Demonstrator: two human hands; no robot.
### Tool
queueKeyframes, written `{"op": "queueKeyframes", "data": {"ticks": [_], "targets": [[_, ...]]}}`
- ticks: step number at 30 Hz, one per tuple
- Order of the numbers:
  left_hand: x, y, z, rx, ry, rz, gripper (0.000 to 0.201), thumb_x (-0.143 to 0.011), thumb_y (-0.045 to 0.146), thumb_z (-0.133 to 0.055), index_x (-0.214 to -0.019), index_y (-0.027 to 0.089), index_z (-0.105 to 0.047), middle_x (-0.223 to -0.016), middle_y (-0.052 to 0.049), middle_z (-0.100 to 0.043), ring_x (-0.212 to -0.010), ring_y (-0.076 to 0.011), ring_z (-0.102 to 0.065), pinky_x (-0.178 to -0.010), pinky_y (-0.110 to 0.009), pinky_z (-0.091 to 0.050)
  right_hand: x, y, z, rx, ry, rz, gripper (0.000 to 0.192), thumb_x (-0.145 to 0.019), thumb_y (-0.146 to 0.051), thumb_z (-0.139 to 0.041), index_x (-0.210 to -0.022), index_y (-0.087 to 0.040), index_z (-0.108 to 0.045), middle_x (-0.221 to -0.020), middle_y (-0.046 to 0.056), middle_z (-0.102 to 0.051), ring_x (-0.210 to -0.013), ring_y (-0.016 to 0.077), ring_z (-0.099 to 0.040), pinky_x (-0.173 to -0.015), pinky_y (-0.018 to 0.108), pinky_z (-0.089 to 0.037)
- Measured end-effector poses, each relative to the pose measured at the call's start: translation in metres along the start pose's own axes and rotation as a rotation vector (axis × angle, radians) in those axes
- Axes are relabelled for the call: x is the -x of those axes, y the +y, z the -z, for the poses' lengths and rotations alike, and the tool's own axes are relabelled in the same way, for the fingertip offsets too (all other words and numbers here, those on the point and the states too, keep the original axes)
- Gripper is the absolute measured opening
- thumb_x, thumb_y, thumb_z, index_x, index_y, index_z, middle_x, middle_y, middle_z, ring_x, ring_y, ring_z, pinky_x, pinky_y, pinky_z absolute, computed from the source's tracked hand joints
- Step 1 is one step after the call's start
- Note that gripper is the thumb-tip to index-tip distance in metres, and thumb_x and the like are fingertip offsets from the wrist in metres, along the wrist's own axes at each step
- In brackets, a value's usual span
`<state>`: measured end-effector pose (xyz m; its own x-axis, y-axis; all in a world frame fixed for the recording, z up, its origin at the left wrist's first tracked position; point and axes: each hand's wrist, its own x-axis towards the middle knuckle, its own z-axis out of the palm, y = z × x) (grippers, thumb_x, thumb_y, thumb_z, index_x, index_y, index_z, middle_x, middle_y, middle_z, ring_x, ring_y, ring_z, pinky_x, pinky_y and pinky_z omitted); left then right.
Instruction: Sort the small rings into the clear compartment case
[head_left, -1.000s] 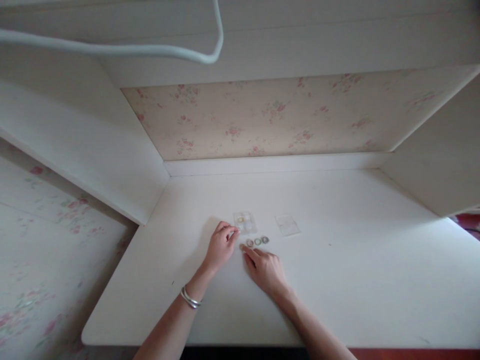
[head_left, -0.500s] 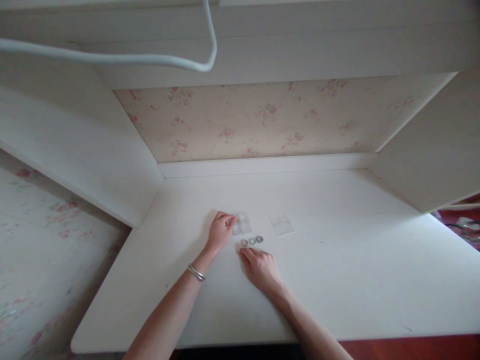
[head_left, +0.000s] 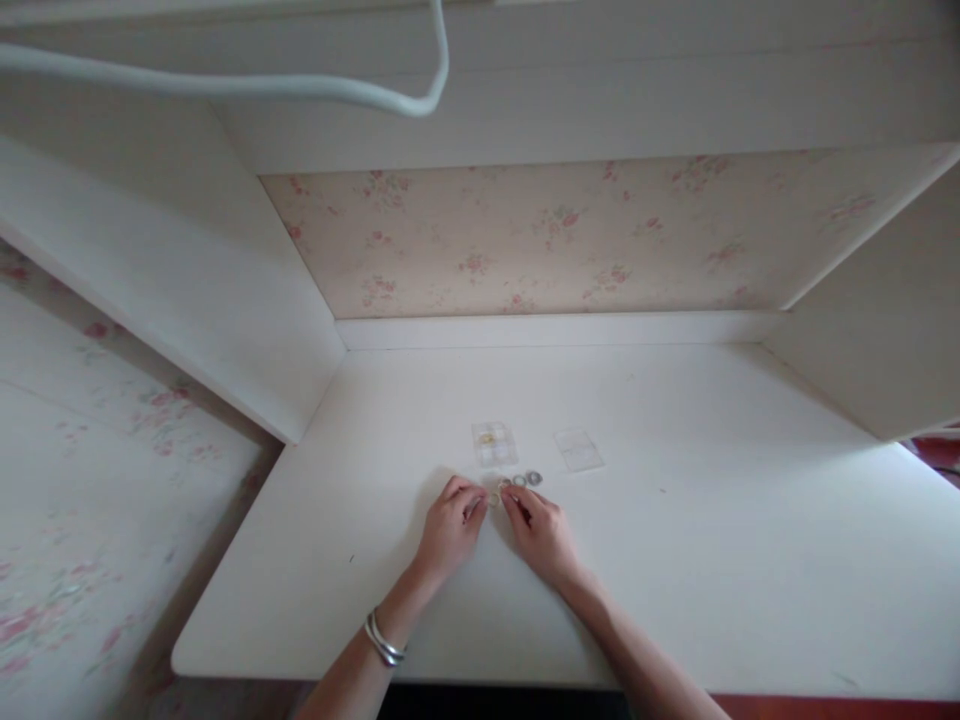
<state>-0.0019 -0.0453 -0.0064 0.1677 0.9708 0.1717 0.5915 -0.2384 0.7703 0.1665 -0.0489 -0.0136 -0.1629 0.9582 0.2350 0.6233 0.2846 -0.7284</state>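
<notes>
The broad white tabletop [head_left: 675, 560] fills most of what you see, boxed in by white side panels to left and right and by a far back wall of pale paper printed with small pink flowers [head_left: 570, 240]. A white cord [head_left: 225, 88] loops across the top of the view, above the far edge.

Your left hand [head_left: 450, 528] and your right hand [head_left: 541, 532] lie close together on the near middle of the tabletop, their tips almost meeting. Two thin silver bangles [head_left: 384, 642] circle your left wrist.

Just beyond your hands, a small clear plastic box with compartments [head_left: 494, 444] sits flat, with something yellowish in its far left cell. To its right, a little apart, lies a small flat clear plastic lid or sheet [head_left: 578, 450].

Between the box and your hands is a short row of small metal rings [head_left: 526, 480], lying on the tabletop just beside each other. At the left end of that row, one small pale ring [head_left: 496, 497] sits right between your two sets of fingers; they are drawn together around it, pinched from both sides, though it is too small to tell exactly which fingers touch it.
</notes>
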Motion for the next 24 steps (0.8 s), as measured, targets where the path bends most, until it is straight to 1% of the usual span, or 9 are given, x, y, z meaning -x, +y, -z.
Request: {"op": "queueKeyframes", "data": {"ticks": [2, 4, 7, 9, 12, 15, 20, 22, 24], "targets": [[0.002, 0.0, -0.001, -0.072, -0.042, -0.037, 0.021, -0.09, 0.031, -0.048, -0.094, 0.023, -0.067, -0.089, -0.003, -0.06, -0.076, -0.0137, -0.058, -0.07, -0.026, -0.047, -0.007, -0.005, 0.004, -0.013, 0.02, -0.001, 0.027, -0.094, -0.032, -0.039, -0.099, -0.022, -0.063, -0.094, 0.004, -0.069, -0.082, 0.0149, -0.064, -0.073, 0.022, -0.046], [0.002, 0.0, -0.001, -0.167, -0.074, -0.076, 0.017, -0.088, 0.029, -0.052, -0.094, 0.025, -0.067, -0.09, -0.003, -0.06, -0.081, -0.0152, -0.058, -0.074, -0.028, -0.046, -0.018, -0.01, 0.011, 0.024, 0.03, 0.014, 0.027, -0.094, -0.032, -0.039, -0.098, -0.022, -0.064, -0.091, 0.004, -0.069, -0.08, 0.0144, -0.063, -0.072, 0.022, -0.045], [0.002, 0.001, -0.002, -0.263, -0.093, -0.106, 0.014, -0.085, 0.026, -0.056, -0.094, 0.025, -0.067, -0.093, -0.003, -0.061, -0.085, -0.0163, -0.058, -0.078, -0.03, -0.044, -0.043, -0.017, 0.022, 0.156, 0.032, 0.052, 0.029, -0.095, -0.031, -0.038, -0.095, -0.021, -0.065, -0.083, 0.004, -0.068, -0.077, 0.0144, -0.061, -0.07, 0.022, -0.042], [0.002, 0.002, -0.002, -0.286, -0.095, -0.111, 0.013, -0.086, 0.024, -0.055, -0.093, 0.025, -0.067, -0.092, -0.003, -0.061, -0.085, -0.016, -0.058, -0.078, -0.031, -0.043, -0.061, -0.018, 0.027, 0.272, 0.014, 0.069, 0.028, -0.094, -0.029, -0.04, -0.091, -0.021, -0.066, -0.08, 0.003, -0.066, -0.077, 0.0142, -0.059, -0.07, 0.023, -0.039], [0.004, 0.005, -0.002, -0.319, -0.089, -0.121, 0.014, -0.088, 0.021, -0.052, -0.091, 0.024, -0.066, -0.091, -0.003, -0.061, -0.084, -0.0159, -0.057, -0.077, -0.032, -0.041, -0.083, -0.017, 0.026, 0.422, -0.028, 0.081, 0.027, -0.094, -0.028, -0.042, -0.088, -0.023, -0.068, -0.082, 0.003, -0.065, -0.078, 0.014, -0.058, -0.071, 0.024, -0.036], [0.005, 0.005, -0.002, -0.35, -0.088, -0.139, 0.016, -0.09, 0.02, -0.048, -0.088, 0.022, -0.065, -0.089, -0.004, -0.061, -0.084, -0.016, -0.057, -0.077, -0.032, -0.039, -0.098, -0.015, 0.018, 0.515, -0.08, 0.08, 0.026, -0.094, -0.029, -0.043, -0.092, -0.025, -0.068, -0.088, 0.003, -0.064, -0.081, 0.0144, -0.058, -0.072, 0.026, -0.035], [0.006, 0.003, -0.004, -0.36, -0.108, -0.151, 0.02, -0.093, 0.02, -0.044, -0.083, 0.02, -0.062, -0.087, -0.003, -0.06, -0.085, -0.0163, -0.056, -0.077, -0.033, -0.038, -0.108, -0.011, 0.008, 0.56, -0.123, 0.075, 0.028, -0.094, -0.028, -0.043, -0.087, -0.024, -0.069, -0.087, 0.004, -0.064, -0.081, 0.0151, -0.059, -0.073, 0.027, -0.035], [0.006, 0.003, -0.005, -0.365, -0.121, -0.156, 0.02, -0.093, 0.02, -0.043, -0.083, 0.02, -0.061, -0.087, -0.003, -0.06, -0.084, -0.0165, -0.056, -0.076, -0.033, -0.037, -0.106, -0.008, 0.01, 0.552, -0.108, 0.074, 0.027, -0.094, -0.028, -0.043, -0.087, -0.024, -0.069, -0.086, 0.004, -0.064, -0.08, 0.0148, -0.059, -0.072, 0.026, -0.035], [0.006, 0.003, -0.005, -0.379, -0.133, -0.167, 0.02, -0.093, 0.02, -0.042, -0.084, 0.019, -0.06, -0.088, -0.004, -0.06, -0.083, -0.0169, -0.056, -0.076, -0.034, -0.036, -0.1, -0.004, 0.014, 0.505, -0.063, 0.065, 0.027, -0.093, -0.028, -0.043, -0.089, -0.024, -0.069, -0.085, 0.003, -0.064, -0.078, 0.0139, -0.059, -0.072, 0.025, -0.036]]}}
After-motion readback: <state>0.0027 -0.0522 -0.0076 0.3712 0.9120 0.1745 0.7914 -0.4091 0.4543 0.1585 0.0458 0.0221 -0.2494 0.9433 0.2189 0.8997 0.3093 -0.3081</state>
